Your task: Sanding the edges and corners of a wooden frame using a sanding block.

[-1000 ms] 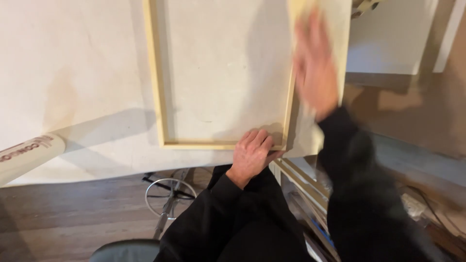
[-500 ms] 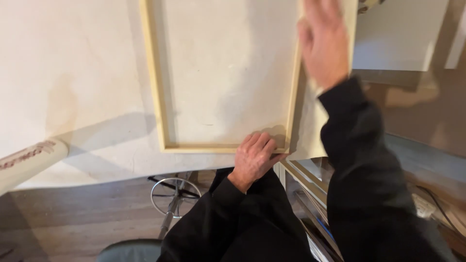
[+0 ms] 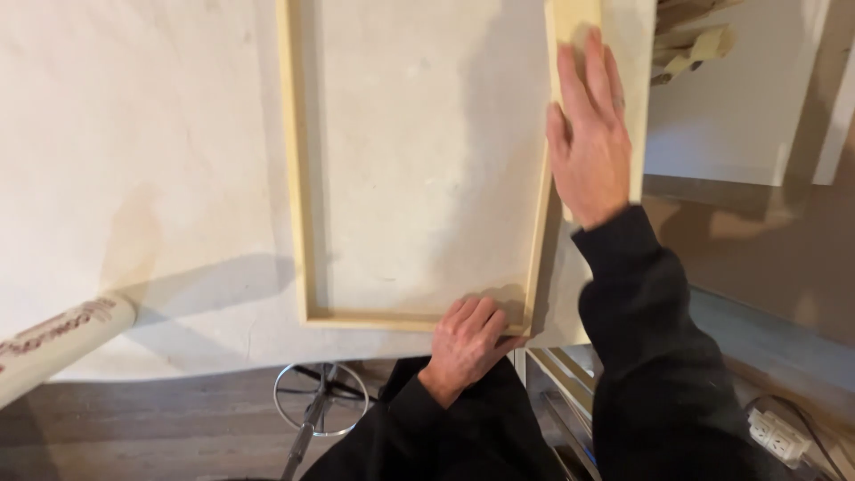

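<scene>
The left hand [image 3: 468, 343] presses the wooden frame [image 3: 301, 178]'s near corner at the table [image 3: 134, 134] edge; the right hand [image 3: 590, 142] lies flat, ungripping, on its right rail, frame assembled but unfastened.

- We see a broad, pale work table [image 3: 134, 134], its top faintly stained and shadowed along the near edge.
- Under that edge we find dark wood floor [image 3: 134, 436] and the metal ring of a stool base [image 3: 321, 410].
- At lower left lies a cream roll [image 3: 53, 343].
- To the right we notice a brown surface [image 3: 757, 240], stacked wooden slats [image 3: 695, 40] up top, and a white power strip [image 3: 779, 436] low down.
</scene>
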